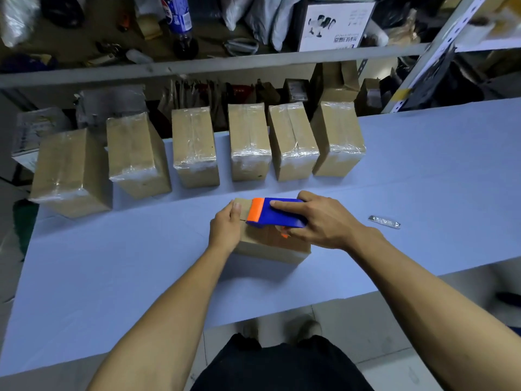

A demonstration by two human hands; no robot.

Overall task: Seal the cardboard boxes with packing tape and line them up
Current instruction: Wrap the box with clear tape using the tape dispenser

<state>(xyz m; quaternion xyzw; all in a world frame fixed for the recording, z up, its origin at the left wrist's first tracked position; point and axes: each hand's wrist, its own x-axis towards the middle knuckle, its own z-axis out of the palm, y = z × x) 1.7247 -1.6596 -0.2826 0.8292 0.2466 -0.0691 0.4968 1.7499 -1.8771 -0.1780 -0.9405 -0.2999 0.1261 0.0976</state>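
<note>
Box [270, 244] mid-table [141, 263], L hand [225, 227] gripping its left end. R hand [321, 221] curled round tape gun [277, 213] on top. Six taped boxes [194, 145] lined up behind; foil strip [384, 222] at right, shelf [197, 66] w/ bottle [180, 21] beyond.

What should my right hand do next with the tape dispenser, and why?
Probably draw the tape dispenser back along the seam toward you: the right hand presses it on the box top, the left hand steadies the box, no tape shows yet.

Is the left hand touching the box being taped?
Touching. The head view shows the left hand gripping the left end of the box, thumb on top.
</note>
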